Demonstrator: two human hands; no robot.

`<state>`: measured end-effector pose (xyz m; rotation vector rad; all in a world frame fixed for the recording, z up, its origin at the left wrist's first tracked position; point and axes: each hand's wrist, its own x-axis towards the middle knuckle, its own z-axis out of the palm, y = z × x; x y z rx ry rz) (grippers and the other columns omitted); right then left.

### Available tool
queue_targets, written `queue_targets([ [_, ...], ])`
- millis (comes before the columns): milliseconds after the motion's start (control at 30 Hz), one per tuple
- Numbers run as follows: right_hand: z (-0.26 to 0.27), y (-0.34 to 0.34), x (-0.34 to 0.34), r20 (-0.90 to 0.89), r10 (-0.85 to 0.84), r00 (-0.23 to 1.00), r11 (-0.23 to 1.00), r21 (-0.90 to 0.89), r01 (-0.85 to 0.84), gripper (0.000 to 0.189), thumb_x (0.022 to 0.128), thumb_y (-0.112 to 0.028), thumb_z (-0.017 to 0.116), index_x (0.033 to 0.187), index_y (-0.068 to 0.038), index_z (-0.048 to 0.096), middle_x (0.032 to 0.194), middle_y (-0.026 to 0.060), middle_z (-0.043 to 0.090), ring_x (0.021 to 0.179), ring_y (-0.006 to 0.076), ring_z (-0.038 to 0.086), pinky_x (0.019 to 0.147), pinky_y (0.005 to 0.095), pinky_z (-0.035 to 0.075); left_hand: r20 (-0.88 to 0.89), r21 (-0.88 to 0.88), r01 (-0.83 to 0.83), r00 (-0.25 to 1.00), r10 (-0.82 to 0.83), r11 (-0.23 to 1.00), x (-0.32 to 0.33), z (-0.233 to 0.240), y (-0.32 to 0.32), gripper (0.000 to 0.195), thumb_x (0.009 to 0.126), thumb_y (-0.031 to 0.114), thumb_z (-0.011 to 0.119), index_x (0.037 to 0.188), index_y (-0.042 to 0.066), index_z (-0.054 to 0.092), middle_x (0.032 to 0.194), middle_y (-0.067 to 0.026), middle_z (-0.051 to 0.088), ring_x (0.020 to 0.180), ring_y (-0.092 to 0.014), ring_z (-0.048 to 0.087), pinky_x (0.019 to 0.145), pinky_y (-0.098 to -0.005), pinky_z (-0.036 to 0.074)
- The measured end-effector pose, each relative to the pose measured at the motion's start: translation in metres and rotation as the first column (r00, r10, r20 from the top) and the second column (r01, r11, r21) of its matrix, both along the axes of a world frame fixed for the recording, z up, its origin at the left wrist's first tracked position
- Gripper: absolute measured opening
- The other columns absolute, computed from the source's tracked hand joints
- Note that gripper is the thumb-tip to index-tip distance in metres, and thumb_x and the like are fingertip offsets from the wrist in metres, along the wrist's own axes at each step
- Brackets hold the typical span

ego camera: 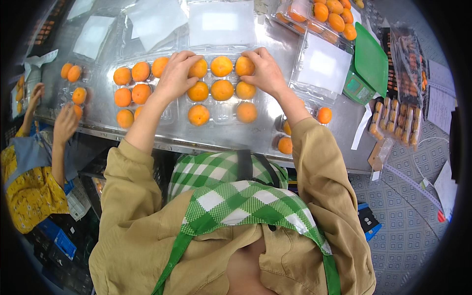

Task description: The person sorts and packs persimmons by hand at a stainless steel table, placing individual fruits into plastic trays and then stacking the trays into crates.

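A clear plastic tray (223, 117) in front of me holds several orange persimmons (222, 90) in rows; its front middle hollow has no fruit. My left hand (177, 75) has its fingers on the persimmon at the tray's back left corner (198, 68). At the back right corner, my right hand (263, 72) grips another persimmon (245, 66) between thumb and fingers. One more persimmon (221, 66) sits between them, untouched. To the left, a second clear tray (169, 114) with several persimmons is partly hidden by my left forearm.
Clear containers with white sheets (222, 22) line the back of the metal table (273, 129). A green scale (363, 70) stands at right, near piled persimmons (333, 18). Partly filled trays lie beneath my right forearm. At far left, a co-worker's hands (66, 121) are beside another tray.
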<state>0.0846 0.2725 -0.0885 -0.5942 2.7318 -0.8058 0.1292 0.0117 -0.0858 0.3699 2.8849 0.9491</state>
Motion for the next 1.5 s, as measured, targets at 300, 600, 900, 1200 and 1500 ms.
queue_targets([
  [300,-0.012,-0.004,-0.002,-0.067,0.008,0.998,0.998,-0.062,-0.012,0.052,0.063,-0.015,0.077,0.111,-0.01,0.058,0.109,0.0115,0.05,0.103,0.0308,0.051,0.089,0.0379,0.045,-0.049,-0.182,0.12,0.99,-0.131,0.976,-0.031,-0.007,0.058,0.044,0.062,0.01,0.076,0.103,0.008,0.061,0.098,-0.0085,0.055,0.099,-0.026,0.051,0.084,-0.0381,0.045],
  [600,-0.001,-0.003,0.003,-0.106,-0.014,0.994,0.996,-0.087,0.005,0.053,0.064,-0.015,0.077,0.113,-0.008,0.058,0.107,0.0123,0.052,0.102,0.0309,0.052,0.087,0.0375,0.045,-0.068,0.089,-0.044,0.996,0.05,0.995,-0.015,-0.005,0.064,0.04,0.065,0.01,0.076,0.098,0.007,0.054,0.096,-0.0076,0.059,0.091,-0.027,0.058,0.078,-0.0358,0.049],
  [900,0.052,-0.011,0.061,0.278,-0.006,0.961,0.783,-0.595,0.178,0.067,0.067,-0.013,0.077,0.128,-0.009,0.049,0.106,0.0064,0.053,0.083,0.014,0.054,0.072,0.0263,0.046,0.683,0.726,-0.683,0.704,-0.193,0.077,0.025,0.022,0.073,0.028,0.09,0.025,0.06,0.106,0.002,0.058,0.104,-0.009,0.061,0.09,-0.015,0.062,0.069,-0.0258,0.054],
  [1200,0.053,0.037,0.115,0.638,0.087,0.765,0.202,-0.763,0.613,0.061,0.076,-0.017,0.072,0.126,-0.006,0.04,0.113,0.0132,0.056,0.091,0.0201,0.061,0.082,0.03,0.05,0.637,0.771,-0.602,0.724,-0.266,0.207,0.059,0.048,0.086,0.04,0.097,0.029,0.046,0.119,-0.004,0.053,0.107,-0.0155,0.062,0.094,-0.024,0.064,0.079,-0.0345,0.054],
  [1500,0.033,0.086,0.164,0.687,0.382,0.619,-0.117,-0.628,0.769,0.061,0.078,-0.044,0.063,0.123,-0.006,0.048,0.111,0.015,0.056,0.092,0.0224,0.058,0.082,0.033,0.046,0.711,0.702,-0.656,0.667,-0.223,0.275,0.084,0.025,0.072,0.032,0.098,0.024,0.044,0.115,0.0,0.055,0.098,-0.0098,0.063,0.087,-0.018,0.062,0.076,-0.0309,0.052],
])
